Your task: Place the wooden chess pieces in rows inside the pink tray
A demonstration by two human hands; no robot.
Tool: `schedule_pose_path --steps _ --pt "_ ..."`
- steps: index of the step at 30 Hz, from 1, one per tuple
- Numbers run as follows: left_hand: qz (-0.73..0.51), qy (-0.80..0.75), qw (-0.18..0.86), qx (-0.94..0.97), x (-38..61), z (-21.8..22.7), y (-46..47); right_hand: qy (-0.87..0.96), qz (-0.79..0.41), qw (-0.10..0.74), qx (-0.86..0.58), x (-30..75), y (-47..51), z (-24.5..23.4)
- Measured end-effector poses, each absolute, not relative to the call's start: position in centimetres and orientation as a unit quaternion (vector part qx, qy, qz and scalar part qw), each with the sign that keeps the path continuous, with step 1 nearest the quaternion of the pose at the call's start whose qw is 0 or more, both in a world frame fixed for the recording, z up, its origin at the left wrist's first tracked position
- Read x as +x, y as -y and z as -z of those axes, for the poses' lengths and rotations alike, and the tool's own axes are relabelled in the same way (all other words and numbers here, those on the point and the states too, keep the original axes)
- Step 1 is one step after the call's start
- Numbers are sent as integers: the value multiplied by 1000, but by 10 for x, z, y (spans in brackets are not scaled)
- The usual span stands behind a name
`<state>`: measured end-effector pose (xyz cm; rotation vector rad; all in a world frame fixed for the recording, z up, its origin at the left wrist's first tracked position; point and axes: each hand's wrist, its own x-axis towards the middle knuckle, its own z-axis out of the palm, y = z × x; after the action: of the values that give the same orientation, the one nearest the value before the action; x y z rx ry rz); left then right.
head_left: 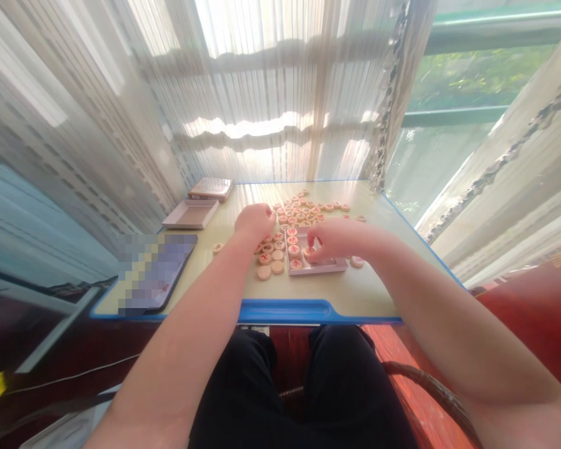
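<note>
My right hand (330, 238) reaches into a shallow open box (318, 270), pinching a round xiangqi piece (308, 252) by its edge. Along the box's left wall lies a column of pieces with red characters, one of them a red-marked piece (296, 264) at the near end. My left hand (253, 221) is closed just left of the main pile of pieces (302, 211); what its curled fingers hold, if anything, is hidden. Loose pieces lie between that hand and the box, some marked, others showing plain faces, like the blank piece (264, 272) nearest me.
An empty shallow tray (191, 214) and a flat box (211, 188) sit at the table's back left. A dark tablet-like object (156, 274), partly blurred, lies at the left edge. Single pieces lie right of the box. Curtains (271, 93) hang behind the blue-edged table (369, 290).
</note>
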<state>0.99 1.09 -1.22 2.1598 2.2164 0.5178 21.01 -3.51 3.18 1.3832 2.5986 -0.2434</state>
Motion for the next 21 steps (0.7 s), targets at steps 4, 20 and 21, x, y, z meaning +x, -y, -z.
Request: schedule_pose_path --steps 4,20,21 --pt "-171 -706 3 687 9 12 -11 -877 80 96 463 210 34 -29" --pt "-169 -701 10 693 13 12 -9 -922 116 15 369 203 60 -38" --pt "-171 -700 10 694 13 12 -9 -923 115 13 367 202 60 -38"
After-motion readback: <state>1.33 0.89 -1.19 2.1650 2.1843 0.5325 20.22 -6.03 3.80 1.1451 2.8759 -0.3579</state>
